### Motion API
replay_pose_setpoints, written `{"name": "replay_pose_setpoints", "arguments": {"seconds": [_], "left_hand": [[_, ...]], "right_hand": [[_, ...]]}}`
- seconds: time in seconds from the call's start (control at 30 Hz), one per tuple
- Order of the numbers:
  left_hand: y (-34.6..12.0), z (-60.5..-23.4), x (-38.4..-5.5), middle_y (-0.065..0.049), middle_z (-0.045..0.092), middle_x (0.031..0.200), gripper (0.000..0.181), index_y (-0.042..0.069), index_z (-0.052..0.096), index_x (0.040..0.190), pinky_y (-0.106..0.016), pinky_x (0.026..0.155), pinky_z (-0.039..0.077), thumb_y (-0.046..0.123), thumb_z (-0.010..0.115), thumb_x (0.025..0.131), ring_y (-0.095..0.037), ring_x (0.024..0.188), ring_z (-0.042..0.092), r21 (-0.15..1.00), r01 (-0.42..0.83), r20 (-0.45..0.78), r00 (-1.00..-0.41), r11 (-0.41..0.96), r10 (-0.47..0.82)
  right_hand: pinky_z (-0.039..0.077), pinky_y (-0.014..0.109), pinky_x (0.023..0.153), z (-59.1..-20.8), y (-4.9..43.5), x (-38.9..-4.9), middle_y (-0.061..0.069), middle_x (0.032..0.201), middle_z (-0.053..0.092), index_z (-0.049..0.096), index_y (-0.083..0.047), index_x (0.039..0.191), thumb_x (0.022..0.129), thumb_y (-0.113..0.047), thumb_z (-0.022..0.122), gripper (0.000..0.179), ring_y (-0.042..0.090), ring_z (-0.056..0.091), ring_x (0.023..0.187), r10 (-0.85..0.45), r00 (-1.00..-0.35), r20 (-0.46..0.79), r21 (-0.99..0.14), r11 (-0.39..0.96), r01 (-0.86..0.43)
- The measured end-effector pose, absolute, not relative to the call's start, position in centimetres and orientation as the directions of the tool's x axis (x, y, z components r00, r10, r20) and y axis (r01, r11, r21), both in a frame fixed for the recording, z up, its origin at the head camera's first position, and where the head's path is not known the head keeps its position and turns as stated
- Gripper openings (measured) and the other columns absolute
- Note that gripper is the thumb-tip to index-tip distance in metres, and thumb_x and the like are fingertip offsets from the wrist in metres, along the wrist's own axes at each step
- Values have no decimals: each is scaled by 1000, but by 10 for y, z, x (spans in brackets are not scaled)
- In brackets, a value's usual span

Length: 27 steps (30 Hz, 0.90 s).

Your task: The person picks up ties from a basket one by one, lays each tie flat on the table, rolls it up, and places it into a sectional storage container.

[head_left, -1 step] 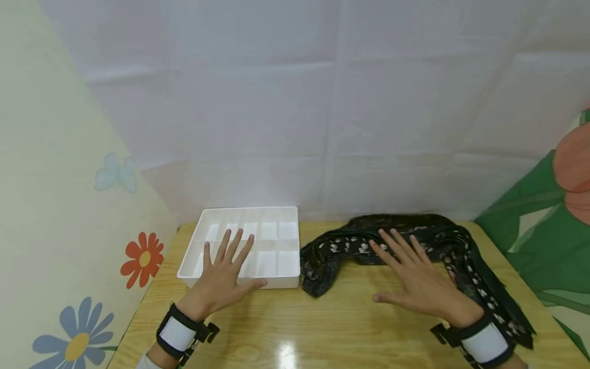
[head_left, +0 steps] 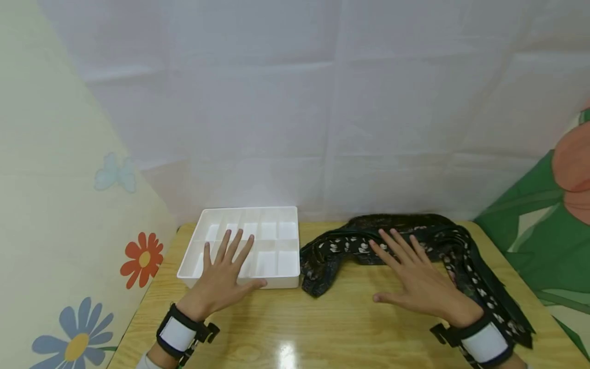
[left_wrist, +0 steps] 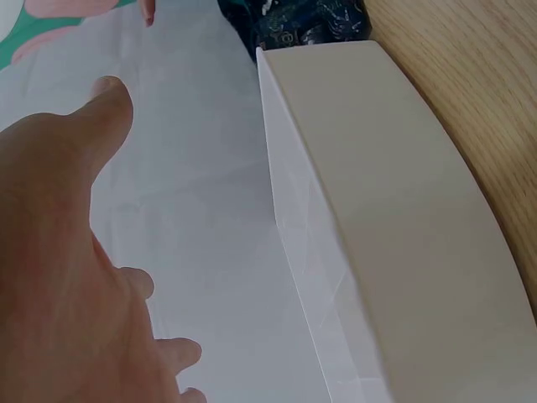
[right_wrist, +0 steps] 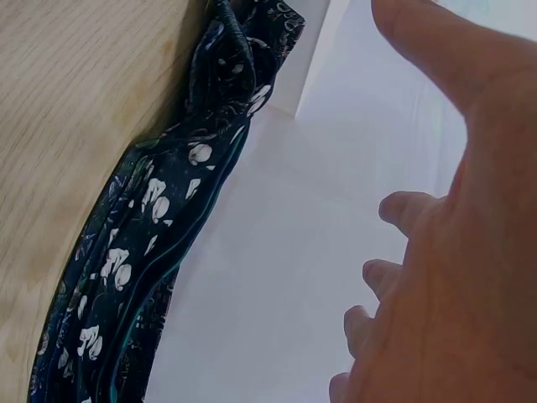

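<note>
Two hands up, neither holding anything: your left hand (head_left: pixel 223 282) hovers over the white tray (head_left: pixel 276 282), and your right hand (head_left: pixel 421 287) hangs well to the tray's right, fingers spread on both. The dark printed scarf (head_left: pixel 442 241) is the one to watch, imo. It starts just beside the tray's right side (can't tell if they touch), runs long-ways further right, then bends back toward you. So your right hand is way nearer, fingertips lined up with the long run; your left is only near the tray-side end. Room-wise, the white sheet (head_left: pixel 295 102) sits close behind the tray, so I'd say your best space is the tabletop (head_left: pixel 322 318) right-front of the tray, inside that bend.
</note>
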<state>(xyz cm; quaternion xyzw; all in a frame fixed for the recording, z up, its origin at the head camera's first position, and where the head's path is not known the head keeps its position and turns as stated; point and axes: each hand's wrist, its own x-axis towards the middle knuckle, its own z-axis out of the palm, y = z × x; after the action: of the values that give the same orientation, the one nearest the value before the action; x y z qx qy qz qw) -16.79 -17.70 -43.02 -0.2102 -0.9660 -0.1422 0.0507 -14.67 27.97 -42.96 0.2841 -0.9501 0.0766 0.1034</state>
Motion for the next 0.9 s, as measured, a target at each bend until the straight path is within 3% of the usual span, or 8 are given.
{"name": "replay_pose_setpoints", "arguments": {"seconds": [0.37,0.43,0.5,0.6,0.67,0.8,0.9], "left_hand": [[-174,-431,-165,-13,10,180,101,21,21,171,-82,121,0,68,65,94,-43,166,4,257,436,163,-899,862,406],[-173,-432,-165,-13,12,179,99,21,21,171,-82,122,2,67,65,95,-43,166,5,267,439,159,-898,858,410],[-172,-434,-165,-15,16,178,96,21,23,171,-81,122,5,63,66,96,-43,166,7,285,447,162,-894,848,417],[-169,-438,-165,-19,32,172,87,17,32,168,-78,122,20,52,70,99,-45,163,19,314,484,217,-874,817,434],[-166,-442,-165,-20,46,164,79,13,41,164,-73,118,34,43,74,99,-44,157,34,311,525,283,-847,792,450],[-155,-450,-169,-13,65,141,58,7,60,149,-54,105,54,25,79,97,-34,134,60,281,608,428,-772,743,470],[-145,-457,-171,-6,70,127,44,8,69,138,-43,99,58,17,80,96,-24,117,67,279,655,506,-722,703,471]], "right_hand": [[-16,46,133,-428,271,-147,9,181,0,16,-26,172,89,-63,76,109,23,-13,167,-520,-815,254,-112,822,-559],[-7,54,134,-428,266,-148,11,180,7,19,-25,172,90,-61,77,106,31,-4,168,-511,-823,248,-136,822,-552],[9,64,132,-430,258,-151,14,178,17,26,-22,170,90,-55,80,103,39,12,166,-504,-826,252,-157,821,-549],[34,71,119,-439,245,-159,17,170,37,40,-15,164,89,-41,85,91,45,37,155,-507,-815,281,-177,807,-563],[44,68,112,-448,235,-167,17,161,50,51,-10,157,88,-31,87,80,43,49,146,-525,-792,311,-185,784,-593],[51,61,107,-469,218,-181,12,145,65,69,-9,138,87,-19,88,56,36,59,133,-587,-726,357,-195,713,-673],[54,56,104,-481,207,-190,7,140,69,74,-12,130,86,-16,89,47,31,60,128,-636,-680,366,-164,675,-719]]}}
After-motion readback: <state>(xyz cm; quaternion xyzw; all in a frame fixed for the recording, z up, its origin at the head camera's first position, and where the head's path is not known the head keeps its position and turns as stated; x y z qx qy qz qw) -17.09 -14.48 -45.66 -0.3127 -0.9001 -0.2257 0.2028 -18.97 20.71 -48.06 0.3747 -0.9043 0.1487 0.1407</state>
